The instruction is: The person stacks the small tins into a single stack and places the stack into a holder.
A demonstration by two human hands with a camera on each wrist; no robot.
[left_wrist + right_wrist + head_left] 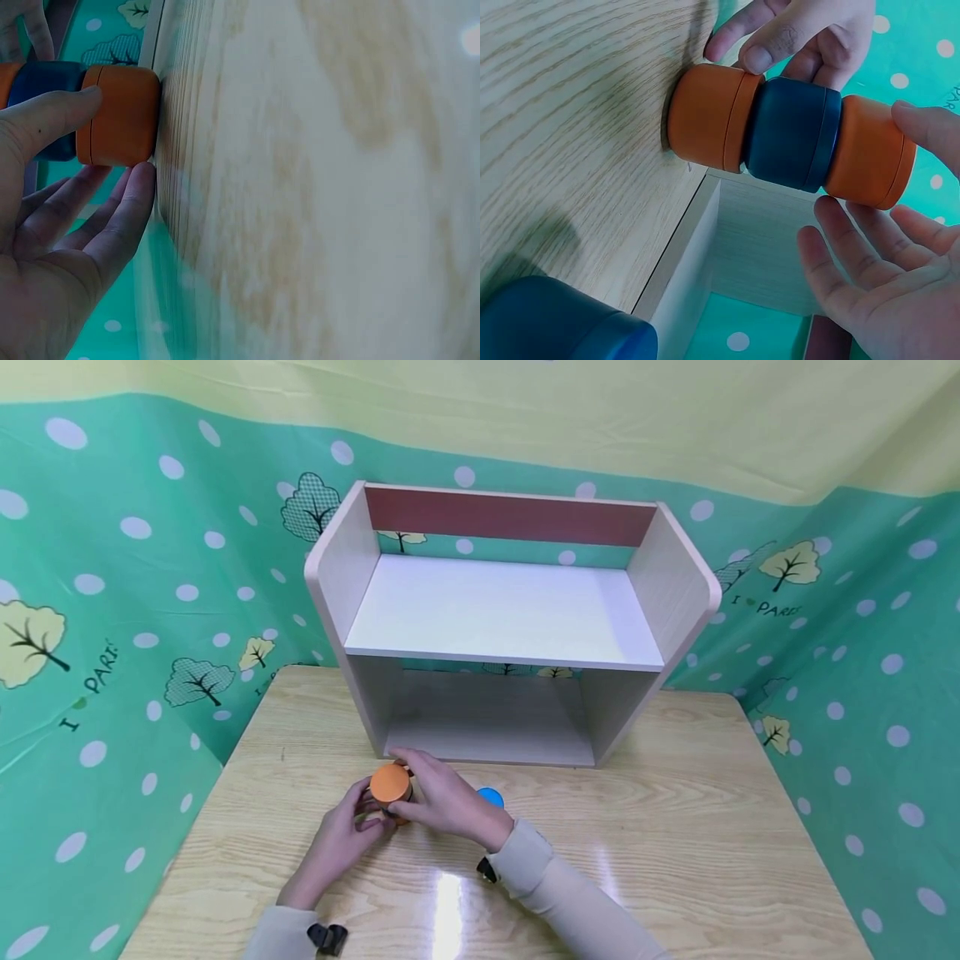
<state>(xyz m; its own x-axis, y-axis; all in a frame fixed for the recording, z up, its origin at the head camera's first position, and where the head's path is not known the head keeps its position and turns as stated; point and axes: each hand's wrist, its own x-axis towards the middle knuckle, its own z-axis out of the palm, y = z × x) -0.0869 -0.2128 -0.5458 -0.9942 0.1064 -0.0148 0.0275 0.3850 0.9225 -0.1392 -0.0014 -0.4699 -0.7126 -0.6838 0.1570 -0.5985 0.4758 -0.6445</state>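
Note:
Three small lidded jars stand stacked upright on the table: a lower orange jar (705,116), a dark blue jar (787,131) in the middle and an upper orange jar (390,782) on top. My left hand (339,843) holds the lower orange jar, its thumb on one side and fingertips on the other, as the left wrist view shows. Around the upper orange jar, my right hand (453,797) has its thumb against one side and its fingertips at the other. A separate blue jar (555,322) stands to the right, partly hidden by my right wrist in the head view.
Behind the stack stands a white two-level shelf (502,610) with a dark red back strip. The wood-grain table (712,827) extends to both sides. A green dotted curtain (112,693) hangs around the back and sides.

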